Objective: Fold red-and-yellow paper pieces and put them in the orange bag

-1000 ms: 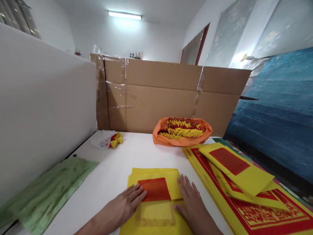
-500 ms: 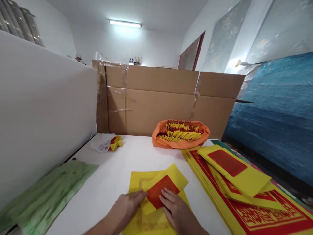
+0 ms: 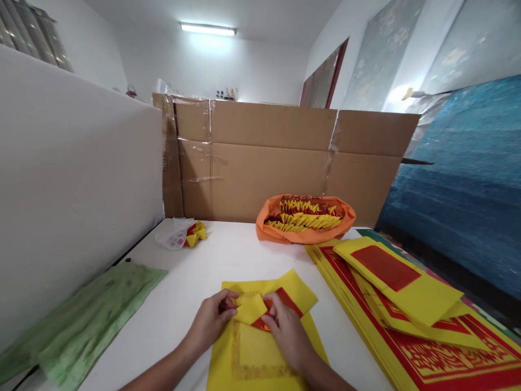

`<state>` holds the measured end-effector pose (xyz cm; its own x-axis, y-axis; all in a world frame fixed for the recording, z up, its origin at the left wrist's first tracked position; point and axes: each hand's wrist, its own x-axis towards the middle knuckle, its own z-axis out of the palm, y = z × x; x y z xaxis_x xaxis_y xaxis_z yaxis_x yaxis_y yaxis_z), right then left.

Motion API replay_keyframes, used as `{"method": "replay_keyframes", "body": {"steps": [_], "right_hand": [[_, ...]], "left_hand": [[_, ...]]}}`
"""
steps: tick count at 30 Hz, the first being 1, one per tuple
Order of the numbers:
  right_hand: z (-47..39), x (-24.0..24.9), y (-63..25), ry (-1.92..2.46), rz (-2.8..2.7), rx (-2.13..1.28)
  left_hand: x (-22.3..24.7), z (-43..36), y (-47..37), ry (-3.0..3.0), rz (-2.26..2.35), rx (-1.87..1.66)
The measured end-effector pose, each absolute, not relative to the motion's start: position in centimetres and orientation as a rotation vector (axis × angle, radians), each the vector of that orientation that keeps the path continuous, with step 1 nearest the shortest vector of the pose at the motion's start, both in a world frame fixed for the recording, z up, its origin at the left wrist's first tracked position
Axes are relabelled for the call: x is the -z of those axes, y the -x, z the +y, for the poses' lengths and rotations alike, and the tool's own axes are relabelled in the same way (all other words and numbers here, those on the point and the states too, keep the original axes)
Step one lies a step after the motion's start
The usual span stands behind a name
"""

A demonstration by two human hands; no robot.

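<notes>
A small yellow paper sheet with a red patch [image 3: 299,290] lies at an angle over a larger yellow sheet [image 3: 260,353]. Its left end is folded over, showing plain yellow above the red. My left hand [image 3: 214,317] pinches the left edge of this folded flap. On the right, my right hand [image 3: 283,320] closes its fingertips on the paper beside the fold, over the red part. Part of the red patch is hidden under the flap and my fingers.
An orange bag [image 3: 280,237] packed with folded yellow paper pieces stands at the back. Stacks of yellow and red paper [image 3: 407,309] lie to the right. A green cloth [image 3: 97,304] and a clear plastic bag [image 3: 173,234] with folded paper are on the left. Cardboard [image 3: 268,168] walls the far side.
The sheet's left end has been lifted and folded over toward the right, covering part of the red patch. Both hands have gone from pressing flat to pinching the paper.
</notes>
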<state>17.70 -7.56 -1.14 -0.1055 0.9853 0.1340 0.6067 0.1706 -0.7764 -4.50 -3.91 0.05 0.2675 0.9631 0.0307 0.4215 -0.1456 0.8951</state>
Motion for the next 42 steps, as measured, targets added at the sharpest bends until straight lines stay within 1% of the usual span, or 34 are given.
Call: {"method": "replay_keyframes", "body": {"steps": [5, 13, 18, 23, 27, 30, 35, 39, 42], "right_hand": [[-7.6, 1.0, -17.5, 1.494, -1.915, -0.657], [-7.2, 1.4, -17.4, 1.509, -1.940, -0.593], [-6.9, 1.6, -17.1, 1.628, -2.076, -0.437], [-6.7, 2.3, -17.0, 1.708, -2.208, -0.278], [-6.9, 2.7, -17.0, 1.739, -2.227, -0.188], [-7.5, 2.6, -17.5, 1.706, -2.156, -0.201], [-8.5, 1.9, -19.1, 1.576, -2.040, -0.320], [-9.0, 2.1, -19.7, 1.493, -2.050, -0.346], [-9.9, 3.4, -20.1, 1.405, -2.111, -0.192]], "left_hand": [[0.1, -4.2, 4.1, -1.908, 1.348, -0.809], [0.8, -4.2, 4.1, -2.129, 1.383, -0.754], [0.2, -4.4, 3.7, -2.258, 1.385, -0.686], [0.3, -5.8, 3.0, -2.644, 1.397, -0.505], [1.5, -7.5, 2.3, -2.988, 1.281, -0.173], [1.9, -9.0, 1.4, -2.936, 1.344, -0.021], [1.1, -10.4, -0.5, -2.744, 1.451, -0.030], [0.3, -9.5, -0.9, -2.805, 1.168, -0.121], [-0.2, -8.6, -0.5, -2.798, 1.016, -0.135]]}}
